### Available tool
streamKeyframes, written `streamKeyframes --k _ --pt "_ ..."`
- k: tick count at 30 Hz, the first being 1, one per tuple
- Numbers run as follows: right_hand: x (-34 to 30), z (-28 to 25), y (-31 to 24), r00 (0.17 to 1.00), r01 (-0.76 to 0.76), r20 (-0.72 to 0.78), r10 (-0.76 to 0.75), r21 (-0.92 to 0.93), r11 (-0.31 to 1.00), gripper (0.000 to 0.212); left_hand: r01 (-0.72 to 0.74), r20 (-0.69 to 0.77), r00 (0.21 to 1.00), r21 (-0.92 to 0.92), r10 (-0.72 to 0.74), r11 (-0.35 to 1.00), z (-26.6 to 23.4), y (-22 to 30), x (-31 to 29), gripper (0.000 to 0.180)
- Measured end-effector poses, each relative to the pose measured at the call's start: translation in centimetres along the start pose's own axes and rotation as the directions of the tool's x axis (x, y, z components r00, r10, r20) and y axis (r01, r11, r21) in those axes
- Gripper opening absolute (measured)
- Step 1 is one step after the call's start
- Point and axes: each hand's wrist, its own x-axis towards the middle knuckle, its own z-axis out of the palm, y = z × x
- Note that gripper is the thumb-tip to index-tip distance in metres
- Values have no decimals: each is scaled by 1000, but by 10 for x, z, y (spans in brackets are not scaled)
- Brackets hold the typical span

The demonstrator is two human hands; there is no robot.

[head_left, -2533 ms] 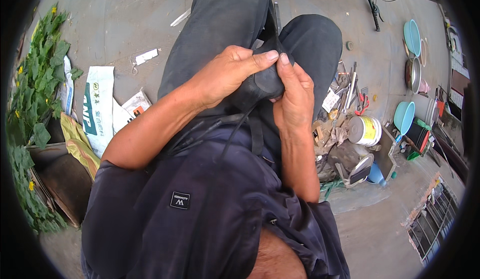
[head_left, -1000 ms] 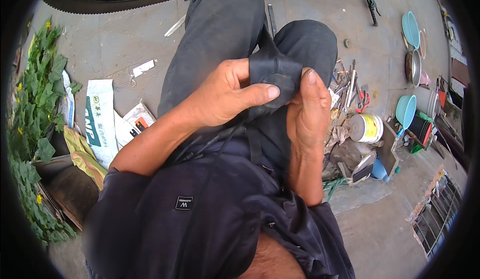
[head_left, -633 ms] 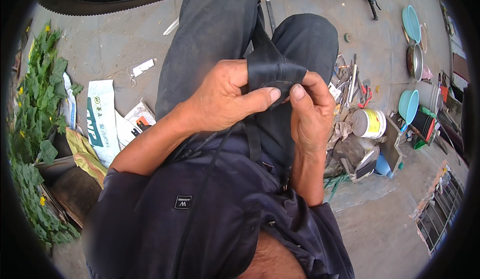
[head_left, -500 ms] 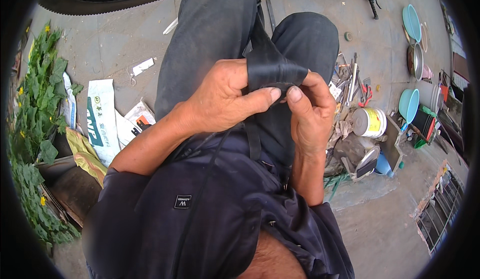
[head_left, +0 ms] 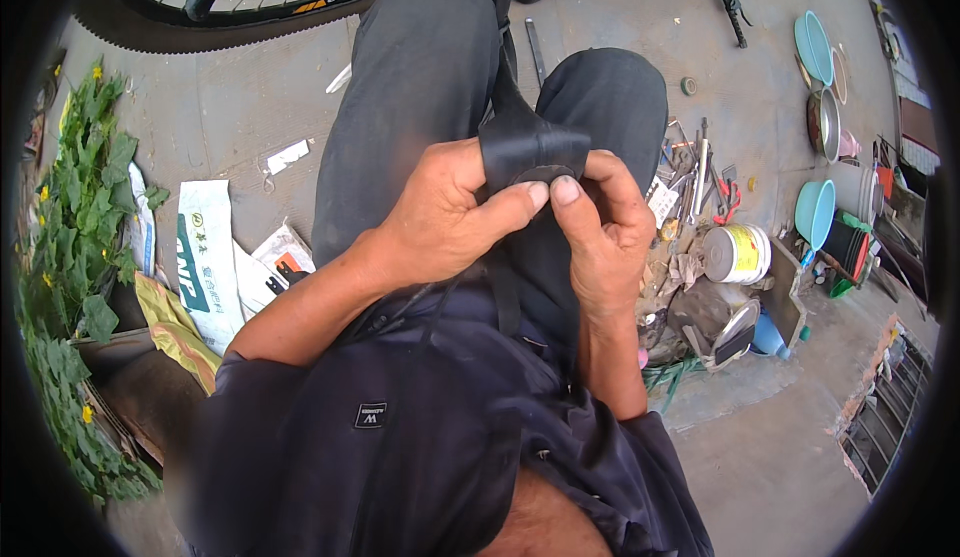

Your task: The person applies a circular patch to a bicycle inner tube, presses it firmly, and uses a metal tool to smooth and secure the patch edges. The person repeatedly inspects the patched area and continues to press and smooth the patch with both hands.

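A black rubber inner tube (head_left: 533,147) is stretched flat between my hands, above my knees. On its near edge sits a round dark patch (head_left: 546,173), partly covered by my thumbs. My left hand (head_left: 455,197) pinches the tube from the left, fingers behind it and thumb in front. From the right, my right hand (head_left: 603,227) grips it the same way, thumb tip close to the left one. The tube's loose length runs away between my knees and narrows toward the top of the view.
A bicycle wheel (head_left: 250,32) lies at the far left. Hand tools (head_left: 700,162), a white bucket (head_left: 737,253) and blue basins (head_left: 815,212) are on the right. White bags (head_left: 208,247) and leafy plants (head_left: 85,187) line the left. A floor grate (head_left: 887,412) lies at lower right.
Both hands and the tube have shifted slightly down and left in view. More of the round patch shows between the thumbs. The grip stays the same.
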Motion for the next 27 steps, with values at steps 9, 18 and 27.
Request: streamKeyframes --k 9,18,27 --pt "3 2 7 947 -279 212 243 163 946 33 360 -116 911 -241 -395 901 -15 7 20 38" --pt "-11 12 18 892 -436 291 346 355 827 31 562 190 796 -586 -575 584 -13 -18 13 43" --pt "-14 17 35 917 -373 273 292 325 869 18 492 136 864 -440 -485 752 -8 -18 7 28"
